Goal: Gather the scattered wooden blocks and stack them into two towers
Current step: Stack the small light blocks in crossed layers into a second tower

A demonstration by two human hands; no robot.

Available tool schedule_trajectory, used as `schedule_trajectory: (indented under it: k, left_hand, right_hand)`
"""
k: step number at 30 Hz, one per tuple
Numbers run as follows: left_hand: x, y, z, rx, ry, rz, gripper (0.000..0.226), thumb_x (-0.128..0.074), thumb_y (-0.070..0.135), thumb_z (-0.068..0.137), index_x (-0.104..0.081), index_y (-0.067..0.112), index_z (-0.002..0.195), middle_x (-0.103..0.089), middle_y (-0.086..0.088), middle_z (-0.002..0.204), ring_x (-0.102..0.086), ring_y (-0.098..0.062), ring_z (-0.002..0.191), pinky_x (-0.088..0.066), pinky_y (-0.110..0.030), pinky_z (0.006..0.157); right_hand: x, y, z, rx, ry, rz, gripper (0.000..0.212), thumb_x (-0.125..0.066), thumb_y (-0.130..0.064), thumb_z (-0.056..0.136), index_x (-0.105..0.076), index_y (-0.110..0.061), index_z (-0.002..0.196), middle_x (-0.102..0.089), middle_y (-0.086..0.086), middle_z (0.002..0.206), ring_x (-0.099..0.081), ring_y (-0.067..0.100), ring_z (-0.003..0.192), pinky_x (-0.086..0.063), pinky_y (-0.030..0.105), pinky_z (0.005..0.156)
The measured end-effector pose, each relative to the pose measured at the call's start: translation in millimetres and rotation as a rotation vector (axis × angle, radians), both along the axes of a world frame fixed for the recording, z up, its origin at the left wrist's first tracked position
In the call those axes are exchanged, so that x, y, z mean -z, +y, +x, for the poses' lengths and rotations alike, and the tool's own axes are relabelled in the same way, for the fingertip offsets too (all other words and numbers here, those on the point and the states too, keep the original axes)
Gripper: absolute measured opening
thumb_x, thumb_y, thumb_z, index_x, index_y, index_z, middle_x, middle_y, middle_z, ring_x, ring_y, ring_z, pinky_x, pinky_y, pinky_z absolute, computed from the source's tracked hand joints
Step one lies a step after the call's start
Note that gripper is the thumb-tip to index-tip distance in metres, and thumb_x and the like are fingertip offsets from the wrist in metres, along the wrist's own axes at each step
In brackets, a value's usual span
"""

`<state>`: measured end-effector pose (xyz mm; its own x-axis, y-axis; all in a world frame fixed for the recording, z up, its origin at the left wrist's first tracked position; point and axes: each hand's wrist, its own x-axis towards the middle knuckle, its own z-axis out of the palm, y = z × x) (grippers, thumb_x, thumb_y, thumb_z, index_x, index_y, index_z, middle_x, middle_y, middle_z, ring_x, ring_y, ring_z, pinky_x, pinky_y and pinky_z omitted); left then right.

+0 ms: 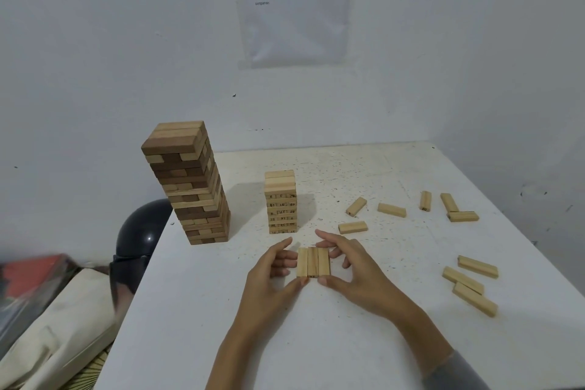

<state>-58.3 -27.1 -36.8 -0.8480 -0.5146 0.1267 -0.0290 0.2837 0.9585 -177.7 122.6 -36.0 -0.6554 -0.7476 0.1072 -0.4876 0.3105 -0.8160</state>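
The left hand [274, 269] and right hand [349, 264] pinch three blocks [313, 262] between them, probably light, rigid, slippery wood, best squeezed sideways.

White table [221, 310], top speckled and scuffed. Far left, at the edge: tall upright tower of mixed dark and pale wooden blocks [190, 187]. Right of it, apart: short tower of pale numbered wooden blocks [280, 203]. Centre, nearer: three pale wooden blocks [313, 262] flat, side by side, touching. Far right: six loose pale wooden blocks [391, 209], scattered. Near right: three more pale blocks [462, 279], close together.
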Motion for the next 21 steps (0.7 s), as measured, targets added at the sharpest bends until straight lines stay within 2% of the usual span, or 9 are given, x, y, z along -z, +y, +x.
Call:
schedule_trajectory:
  k: [15, 21]
  left_hand:
    - [1.0, -2.7, 0.7, -0.008, 0.009, -0.023, 0.062, -0.086, 0.005, 0.067, -0.061, 0.023, 0.122, -0.069, 0.006, 0.100, -0.064, -0.007, 0.094, -0.048, -0.016, 0.079]
    - [1.7, -2.3, 0.9, -0.016, 0.008, -0.012, 0.062, -0.087, 0.005, 0.066, -0.063, 0.023, 0.120, -0.070, 0.005, 0.099, -0.064, -0.006, 0.094, -0.049, -0.018, 0.080]
  right_hand:
    - [4.2, 0.7, -1.0, -0.004, 0.044, -0.009, 0.076, -0.080, -0.026, 0.075, -0.039, -0.044, 0.137, -0.056, -0.024, 0.118, -0.046, 0.002, 0.105, -0.032, 0.006, 0.080]
    - [4.8, -0.1, -2.8, 0.011, -0.001, -0.014, 0.080, -0.085, -0.031, 0.070, -0.040, -0.045, 0.136, -0.059, -0.023, 0.117, -0.048, 0.002, 0.106, -0.034, 0.009, 0.081]
